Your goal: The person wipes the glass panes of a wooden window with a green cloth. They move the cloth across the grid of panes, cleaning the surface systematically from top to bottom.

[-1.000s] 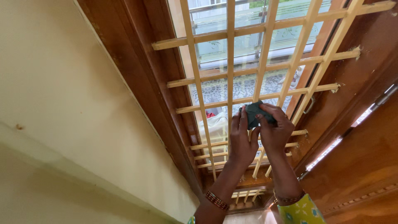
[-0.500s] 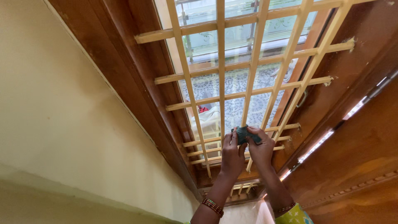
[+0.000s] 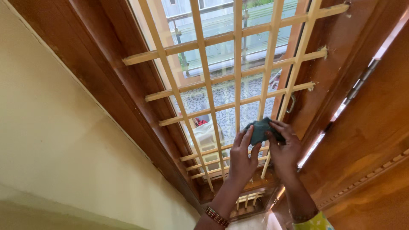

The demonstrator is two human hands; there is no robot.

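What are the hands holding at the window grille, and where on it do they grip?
A small dark green cloth, bunched against the cream grille. The left hand pinches its left edge, the right hand its right side.

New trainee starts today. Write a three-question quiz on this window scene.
1. True or false: both hands grip the dark green cloth.
2. What colour is the window grille? A) cream B) black C) blue
3. Which wrist shows a beaded bangle in full?

Key:
1. True: left hand and right hand both pinch it in front of the grille.
2. A, set in a brown wooden frame.
3. The left wrist.
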